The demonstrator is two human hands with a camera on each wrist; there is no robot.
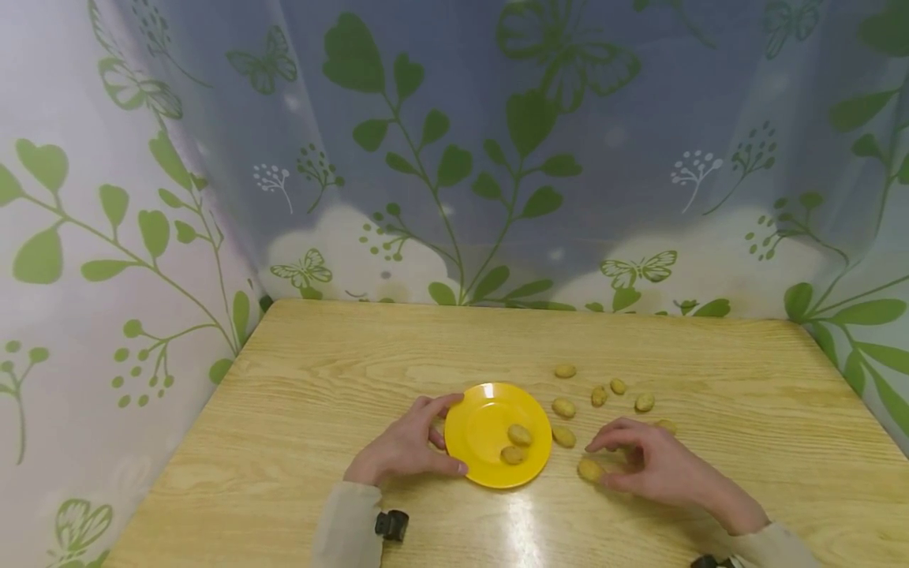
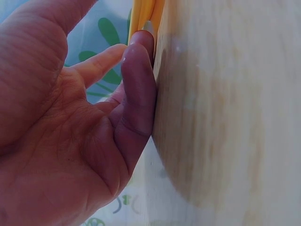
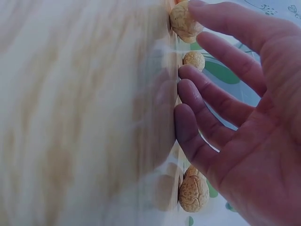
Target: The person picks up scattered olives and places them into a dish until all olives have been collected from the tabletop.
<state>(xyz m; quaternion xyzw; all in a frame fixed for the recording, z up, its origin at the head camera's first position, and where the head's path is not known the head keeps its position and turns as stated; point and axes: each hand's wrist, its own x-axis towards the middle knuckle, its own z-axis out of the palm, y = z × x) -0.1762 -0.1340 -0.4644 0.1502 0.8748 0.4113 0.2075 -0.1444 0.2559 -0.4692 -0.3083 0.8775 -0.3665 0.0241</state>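
Note:
My left hand (image 1: 408, 443) holds a round yellow plate (image 1: 465, 434) at its left side, thumb and index finger spread along the rim. The edge of the yellow plate (image 2: 141, 14) shows past the fingertips in the left wrist view. Two wrinkled tan oval nuts, peanut-like, lie on it; one is this nut (image 1: 520, 435). To the right, my right hand (image 1: 656, 465) hovers low over the table, fingers bent loosely. Its thumb touches a peanut-like nut (image 1: 589, 471) on the wood, while the index fingertip stands just apart from that same nut (image 3: 185, 22).
Several more nuts lie scattered behind the right hand, among them a nut (image 1: 565, 370) and a nut (image 1: 644, 402). One nut (image 1: 564, 436) sits close against the plate's right rim. A patterned curtain (image 1: 461, 158) rises behind the wooden table (image 1: 341, 347).

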